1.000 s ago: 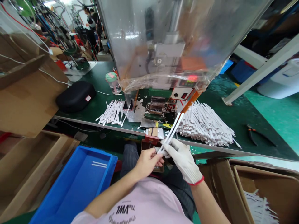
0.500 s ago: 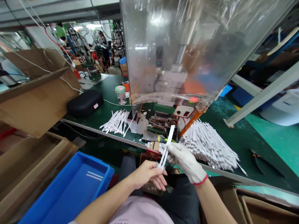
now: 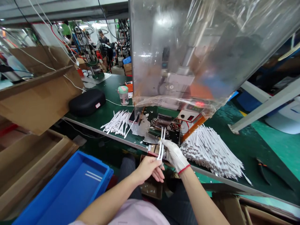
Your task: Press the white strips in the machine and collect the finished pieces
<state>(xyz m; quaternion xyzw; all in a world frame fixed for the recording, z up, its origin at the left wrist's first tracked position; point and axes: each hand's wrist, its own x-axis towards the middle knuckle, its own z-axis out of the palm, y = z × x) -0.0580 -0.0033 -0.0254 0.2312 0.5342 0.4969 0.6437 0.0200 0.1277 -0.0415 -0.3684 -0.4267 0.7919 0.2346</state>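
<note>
Two thin white plastic strips [image 3: 161,142] standing nearly upright, tips toward the machine, bare left hand [image 3: 148,168] pinching their lower ends, white-gloved right hand [image 3: 174,153] gripping their middle

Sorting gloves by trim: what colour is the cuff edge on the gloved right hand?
Red, on a white knit glove; the head view shows it at the wrist.

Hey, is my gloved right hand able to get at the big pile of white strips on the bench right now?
Probably yes. The right hand sits just beside the big pile of white strips with nothing between them, though it is holding two white strips together with the left hand.
</note>
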